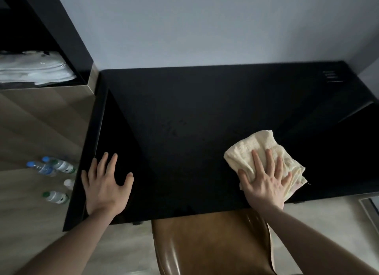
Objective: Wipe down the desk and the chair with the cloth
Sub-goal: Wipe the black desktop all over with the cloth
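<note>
1. Right hand (264, 182) flat, fingers spread, pressing cream cloth (264, 149) on black desk (184, 102), front right.
2. Left hand (106, 182) flat, empty, bracing.
3. Suggest overlapping strokes toward smudges (174, 127); brown chair (211, 244) pending.

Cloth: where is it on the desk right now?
In the head view, the cloth lies on the black desk, right of centre near the front edge, pressed flat under the right hand.

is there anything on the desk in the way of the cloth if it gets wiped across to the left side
Nothing visible blocks it. The right hand presses flat on the cloth near the front right of the desk, and the dark top between is bare apart from faint smudges. Only the left hand, resting flat at the front left corner, lies in that path.
</note>
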`<state>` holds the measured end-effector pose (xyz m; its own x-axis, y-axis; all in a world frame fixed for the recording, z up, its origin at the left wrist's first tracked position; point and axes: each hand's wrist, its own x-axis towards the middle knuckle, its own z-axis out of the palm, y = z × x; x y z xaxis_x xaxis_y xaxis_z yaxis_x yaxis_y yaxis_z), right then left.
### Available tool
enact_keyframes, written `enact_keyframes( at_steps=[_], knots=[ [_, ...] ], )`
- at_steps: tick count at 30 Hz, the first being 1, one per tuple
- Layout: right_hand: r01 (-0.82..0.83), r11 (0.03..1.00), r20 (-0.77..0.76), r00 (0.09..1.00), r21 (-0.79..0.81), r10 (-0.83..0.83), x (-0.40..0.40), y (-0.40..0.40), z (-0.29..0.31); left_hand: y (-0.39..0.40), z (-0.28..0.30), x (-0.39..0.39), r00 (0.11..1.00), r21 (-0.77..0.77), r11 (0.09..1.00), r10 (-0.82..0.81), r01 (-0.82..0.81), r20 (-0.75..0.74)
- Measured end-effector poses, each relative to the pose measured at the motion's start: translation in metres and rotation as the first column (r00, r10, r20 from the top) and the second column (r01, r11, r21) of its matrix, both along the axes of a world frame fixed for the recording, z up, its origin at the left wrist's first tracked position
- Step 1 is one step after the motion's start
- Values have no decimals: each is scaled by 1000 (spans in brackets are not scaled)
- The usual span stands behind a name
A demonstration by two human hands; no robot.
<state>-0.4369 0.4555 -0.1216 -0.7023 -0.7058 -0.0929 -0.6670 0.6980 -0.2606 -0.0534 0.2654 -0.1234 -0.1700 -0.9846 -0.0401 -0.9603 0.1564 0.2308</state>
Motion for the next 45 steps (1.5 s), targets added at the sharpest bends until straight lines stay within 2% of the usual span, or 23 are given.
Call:
enact_keyframes(
  at_steps=[7, 12, 14, 21, 27, 30, 33, 35, 37, 39, 42, 45],
  knots=[
    [28, 1000, -7, 1000, 8, -28, -2, -1, -1, -1, -2, 0, 1000, 4, 1000, -14, 14, -4],
    [208, 977, 44, 977, 53, -210, 41, -28, 1, -3, -2, 1, 999, 22, 999, -37, 37, 4],
    [232, 970, 46, 971, 69, -236, 69, -39, 3, -2, 0, 2, 999, 37, 998, -47, 47, 4],
    [30, 998, 97, 995, 53, -35, 184, -71, 13, -2, 1, 5, 997, 52, 996, -66, 68, -45],
    [-40, 997, 126, 991, 59, 33, 209, -76, 10, -2, 4, 5, 997, 98, 993, -58, 62, -44],
    [-61, 996, 186, 981, 66, 48, 202, -75, 23, -4, 7, 11, 989, 128, 989, -60, 78, -134],
    [21, 1000, 226, 974, 16, -24, 188, -77, 41, -23, 14, 24, 961, 120, 989, -49, 84, -271],
    [63, 998, 225, 972, 7, -63, 175, -82, 49, -49, 17, 37, 958, 87, 995, -22, 49, -287],
    [55, 998, 251, 966, 38, -63, 166, -87, 51, -74, 13, 54, 964, 118, 993, 36, -5, -262],
    [35, 995, 213, 975, 94, -54, 166, -93, 42, -84, 5, 68, 961, 182, 983, 62, -12, -271],
    [61, 994, 117, 991, 91, -71, 182, -103, 25, -81, -5, 75, 906, 208, 978, 95, -8, -412],
    [50, 994, 101, 993, 98, -60, 204, -119, 18, -86, -13, 77, 863, 232, 973, 119, -2, -490]
  ],
)
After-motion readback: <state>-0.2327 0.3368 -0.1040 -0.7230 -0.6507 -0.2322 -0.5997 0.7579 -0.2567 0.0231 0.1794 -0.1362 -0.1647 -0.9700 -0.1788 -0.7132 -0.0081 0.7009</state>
